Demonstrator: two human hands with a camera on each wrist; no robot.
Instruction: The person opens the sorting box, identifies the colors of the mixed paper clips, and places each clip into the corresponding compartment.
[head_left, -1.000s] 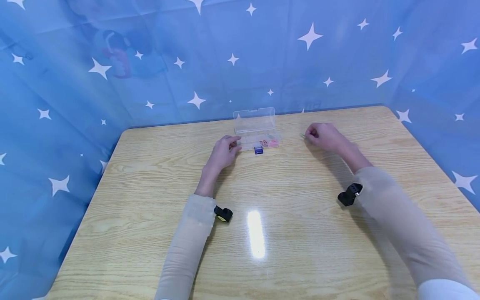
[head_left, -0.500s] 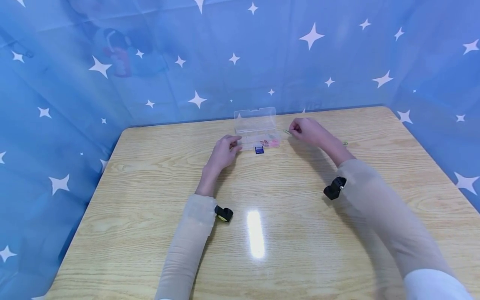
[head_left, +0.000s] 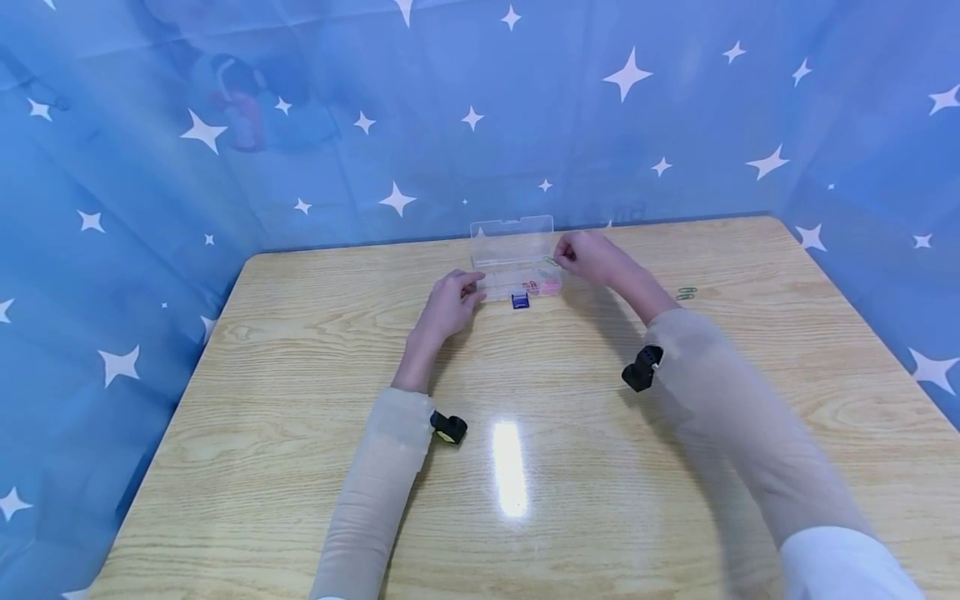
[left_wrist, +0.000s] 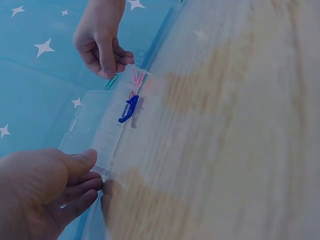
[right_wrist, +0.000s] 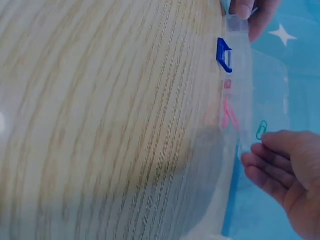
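1. Right now, counted: 1 clear plastic case (head_left: 517,265) w/ lid up, 1 blue latch (head_left: 520,301) on its near wall, approx. 2 pink clips (right_wrist: 229,116) inside toward the case's R end, 1 teal clip (left_wrist: 111,82) in the R hand, 2 green clips (head_left: 686,293) lying loose on the table (head_left: 300,467) at 3 o'clock of the case, well apart from it.
2. L hand (head_left: 448,302): at 9 o'clock of the case, fingers loosely bent, fingertips (left_wrist: 95,186) touching the case's L end; thumb pressed on that end wall in the R wrist view.
3. R hand (head_left: 588,254): at 3 o'clock of the case, thumb and forefinger pinching the teal clip (right_wrist: 261,129), clip hanging just over the case's R end, not touching the pink ones.
4. Versus 1 s ago: R hand shifted from well out at 3 o'clock on the table to right beside the case's R end, clip carried along; green clips now uncovered where that hand was. L hand, case, latch unmoved.
5. Also 2 black wrist cams, L (head_left: 448,427) and R (head_left: 641,369), on beige sleeves; blue star-print cloth (head_left: 150,183) all round at 12, 9 and 3 o'clock.
6. Writing or brands: none legible anywhere; dark cartoon figure on the cloth at 11 o'clock too blurred to read.
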